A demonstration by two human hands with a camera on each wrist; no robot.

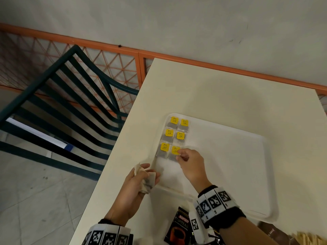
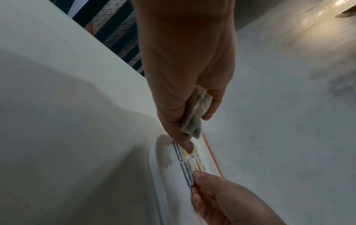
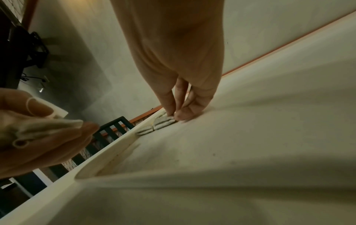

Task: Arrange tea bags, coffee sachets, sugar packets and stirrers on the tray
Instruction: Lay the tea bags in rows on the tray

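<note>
A white tray (image 1: pixel 230 156) lies on the cream table (image 1: pixel 212 96). Several tea bags with yellow tags (image 1: pixel 169 133) lie in two columns at the tray's far left corner. My right hand (image 1: pixel 179 155) is at the nearest bag of the right column (image 1: pixel 174 152), thumb and fingertips pinching its right edge; in the right wrist view the fingertips (image 3: pixel 170 113) touch that bag (image 3: pixel 163 122). My left hand (image 1: pixel 141 177) hovers just left of the tray rim, gripping a small bundle of tea bags (image 1: pixel 147 181), which the left wrist view shows between thumb and fingers (image 2: pixel 196 115).
A black Kopiko coffee sachet (image 1: pixel 178 227) lies on the table near the front edge. Wooden stirrers (image 1: pixel 307 238) and a brown packet (image 1: pixel 270 230) show at the bottom right. A dark green slatted chair (image 1: pixel 70 103) stands left of the table, before an orange mesh fence.
</note>
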